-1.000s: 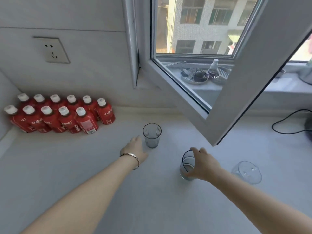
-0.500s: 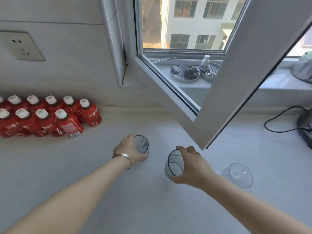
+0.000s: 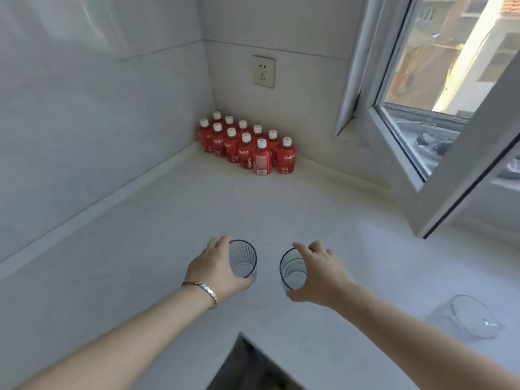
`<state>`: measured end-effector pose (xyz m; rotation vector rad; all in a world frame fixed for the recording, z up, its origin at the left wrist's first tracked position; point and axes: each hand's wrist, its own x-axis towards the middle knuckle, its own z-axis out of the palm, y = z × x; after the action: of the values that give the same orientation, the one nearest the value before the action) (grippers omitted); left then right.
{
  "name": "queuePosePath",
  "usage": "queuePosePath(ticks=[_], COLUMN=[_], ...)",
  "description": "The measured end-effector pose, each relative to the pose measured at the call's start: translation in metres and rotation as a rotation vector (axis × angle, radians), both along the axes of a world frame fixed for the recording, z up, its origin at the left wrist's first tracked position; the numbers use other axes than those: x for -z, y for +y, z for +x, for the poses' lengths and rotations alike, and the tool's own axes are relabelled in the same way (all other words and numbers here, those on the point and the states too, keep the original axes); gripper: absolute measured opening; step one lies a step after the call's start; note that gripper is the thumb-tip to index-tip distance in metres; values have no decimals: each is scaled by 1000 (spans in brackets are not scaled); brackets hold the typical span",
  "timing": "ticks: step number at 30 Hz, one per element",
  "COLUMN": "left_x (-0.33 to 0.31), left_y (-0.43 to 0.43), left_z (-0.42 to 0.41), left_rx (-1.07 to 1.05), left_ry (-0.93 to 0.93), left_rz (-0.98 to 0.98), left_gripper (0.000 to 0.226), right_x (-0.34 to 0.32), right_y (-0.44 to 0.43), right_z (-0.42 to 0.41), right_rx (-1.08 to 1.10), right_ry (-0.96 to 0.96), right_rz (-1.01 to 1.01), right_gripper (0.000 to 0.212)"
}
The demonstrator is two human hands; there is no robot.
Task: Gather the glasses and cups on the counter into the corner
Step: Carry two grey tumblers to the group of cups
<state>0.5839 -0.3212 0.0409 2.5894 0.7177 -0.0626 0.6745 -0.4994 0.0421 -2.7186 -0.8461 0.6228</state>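
Note:
My left hand (image 3: 216, 267), with a bracelet on the wrist, grips a ribbed grey glass (image 3: 244, 258) from its left side. My right hand (image 3: 318, 274) grips a second grey glass (image 3: 292, 270) from its right side. Both glasses are upright over the white counter (image 3: 146, 249), side by side with a small gap between them. A clear glass cup (image 3: 470, 319) stands on the counter at the right, beyond my right forearm. The corner lies ahead at the far middle.
Several red bottles with white caps (image 3: 247, 144) fill the corner where the two walls meet. An open window sash (image 3: 461, 175) juts over the counter at the right. A wall socket (image 3: 263, 71) sits above the bottles. A dark edge (image 3: 247, 367) shows at the bottom.
My left hand has closed on the ribbed glass. Both hands now hold glasses side by side. The view has swung left, so the corner with the bottles is ahead.

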Motion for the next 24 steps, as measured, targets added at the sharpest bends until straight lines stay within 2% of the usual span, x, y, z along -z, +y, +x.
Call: queuePosePath(ticks=[7, 15, 20, 24], left_x=[-9, -6, 4, 17], left_y=[36, 71, 109, 161], left_z=[-233, -496, -637, -733], left_rx=[-424, -937, -1115, -1197], left_ry=[11, 55, 62, 67], left_rz=[-34, -82, -48, -45], left_gripper=[78, 78, 77, 77], right_x=[-9, -13, -10, -1], right_y=[94, 204, 273, 328], right_z=[-147, -360, -488, -579], right_rx=[-401, -858, -1050, -1086], right_ry=[71, 81, 81, 87], right_rz=[9, -14, -10, -10], right_gripper=[99, 98, 98, 98])
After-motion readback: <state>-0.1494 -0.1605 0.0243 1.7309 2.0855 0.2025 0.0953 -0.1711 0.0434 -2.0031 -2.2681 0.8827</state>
